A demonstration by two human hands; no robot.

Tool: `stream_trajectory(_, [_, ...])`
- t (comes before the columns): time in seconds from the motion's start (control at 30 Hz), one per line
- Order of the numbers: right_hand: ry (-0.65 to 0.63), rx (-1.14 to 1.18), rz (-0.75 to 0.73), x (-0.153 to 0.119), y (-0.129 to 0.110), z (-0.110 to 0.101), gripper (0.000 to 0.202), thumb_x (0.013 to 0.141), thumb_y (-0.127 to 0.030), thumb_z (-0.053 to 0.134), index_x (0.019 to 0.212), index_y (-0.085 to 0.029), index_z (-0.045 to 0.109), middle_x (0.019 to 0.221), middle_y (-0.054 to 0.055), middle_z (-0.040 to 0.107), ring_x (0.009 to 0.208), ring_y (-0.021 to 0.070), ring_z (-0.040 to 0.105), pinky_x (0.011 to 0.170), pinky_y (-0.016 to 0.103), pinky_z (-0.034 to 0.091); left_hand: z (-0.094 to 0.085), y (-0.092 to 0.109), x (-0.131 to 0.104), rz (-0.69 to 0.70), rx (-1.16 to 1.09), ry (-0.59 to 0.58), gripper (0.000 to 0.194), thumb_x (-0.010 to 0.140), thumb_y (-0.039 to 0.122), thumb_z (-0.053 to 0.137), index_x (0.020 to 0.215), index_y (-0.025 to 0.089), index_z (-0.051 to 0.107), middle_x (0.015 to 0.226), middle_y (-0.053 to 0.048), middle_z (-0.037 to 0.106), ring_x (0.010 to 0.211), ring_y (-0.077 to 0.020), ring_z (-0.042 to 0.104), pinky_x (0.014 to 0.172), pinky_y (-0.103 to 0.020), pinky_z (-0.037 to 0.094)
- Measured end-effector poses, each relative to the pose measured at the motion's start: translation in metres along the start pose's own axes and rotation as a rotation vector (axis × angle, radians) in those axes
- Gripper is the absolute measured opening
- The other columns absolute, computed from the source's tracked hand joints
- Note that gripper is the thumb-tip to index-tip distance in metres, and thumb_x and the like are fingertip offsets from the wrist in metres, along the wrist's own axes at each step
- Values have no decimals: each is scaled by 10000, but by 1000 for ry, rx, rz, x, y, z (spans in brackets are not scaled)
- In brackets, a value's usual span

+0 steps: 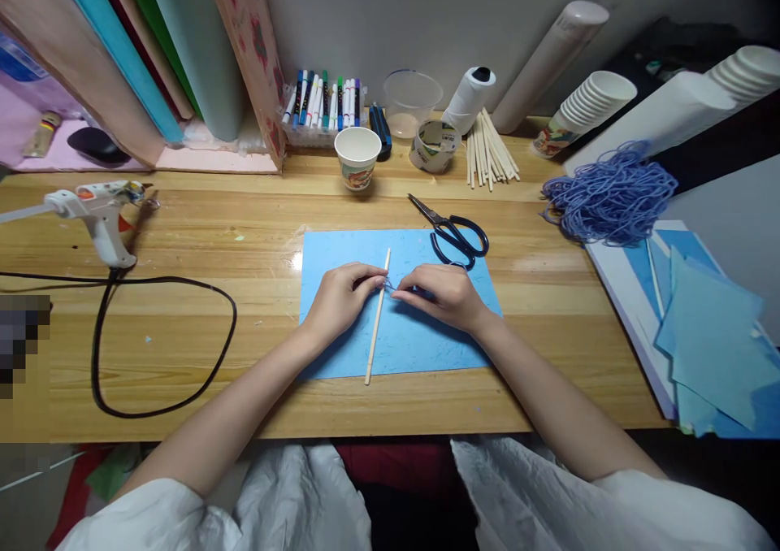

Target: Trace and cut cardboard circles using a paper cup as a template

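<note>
My left hand (341,295) is pinched closed at a thin wooden stick (374,331), where a short piece of blue-purple string (389,284) meets it. My right hand (448,292), just to the right of the stick, has thumb and forefinger closed on the other end of that string. The stick lies slanted over a blue sheet (341,348), its lower end reaching past the sheet's near edge. Black-handled scissors (454,234) rest beyond my right hand, partly on the sheet. Whether the string is wrapped around the stick is too small to tell.
A glue gun (101,218) and its looped black cable (164,279) occupy the left. Behind the sheet stand a paper cup (357,159), markers (322,102), a tape roll (435,146) and loose sticks (489,153). Blue-purple cord (613,197) and blue paper pieces (712,336) lie at right.
</note>
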State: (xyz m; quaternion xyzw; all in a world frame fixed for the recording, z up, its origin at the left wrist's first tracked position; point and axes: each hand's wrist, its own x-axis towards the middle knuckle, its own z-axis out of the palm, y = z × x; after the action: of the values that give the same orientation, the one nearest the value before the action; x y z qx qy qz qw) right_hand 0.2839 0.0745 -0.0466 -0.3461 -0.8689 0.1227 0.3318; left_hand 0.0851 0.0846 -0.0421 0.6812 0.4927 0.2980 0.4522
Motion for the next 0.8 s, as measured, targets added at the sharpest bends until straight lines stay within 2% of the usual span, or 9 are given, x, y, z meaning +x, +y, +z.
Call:
stream_trajectory(0.17, [-74,9,-38,1,-1,-1,155,898,-282,569,805,-168,615,699,24,668,615,127,589,584,250,417,1,-1,2,-74,-94,55,150,838,267,583,839,167,695,798,-44,713,687,-149,628,689,-283,484])
stream_trajectory(0.33, [-137,0,-93,1,-2,1,158,914,-261,538,819,-166,622,693,24,651,618,125,583,582,246,415,3,-3,3,-145,-259,115,185,845,331,570,794,156,595,706,-26,669,599,-122,589,596,-245,466])
stream_trajectory(0.47, [-120,-38,-96,0,-3,3,137,915,-241,529,852,-163,623,726,32,661,652,136,593,601,252,422,4,0,0,-42,-97,71,168,850,312,571,776,167,614,707,-11,664,632,-126,589,618,-247,448])
stream_trajectory(0.6, [-50,-52,-21,0,-2,2,122,916,-236,523,880,-166,616,765,46,674,698,155,603,626,269,435,3,2,-3,87,73,-30,134,849,282,582,795,186,660,774,-10,681,714,-141,603,682,-265,441])
stream_trajectory(0.8, [-47,-22,84,2,-1,0,149,934,-258,492,886,-183,612,791,50,673,720,157,589,671,283,442,-1,2,0,136,149,-113,206,907,280,499,804,191,654,787,-12,676,749,-144,598,719,-274,435])
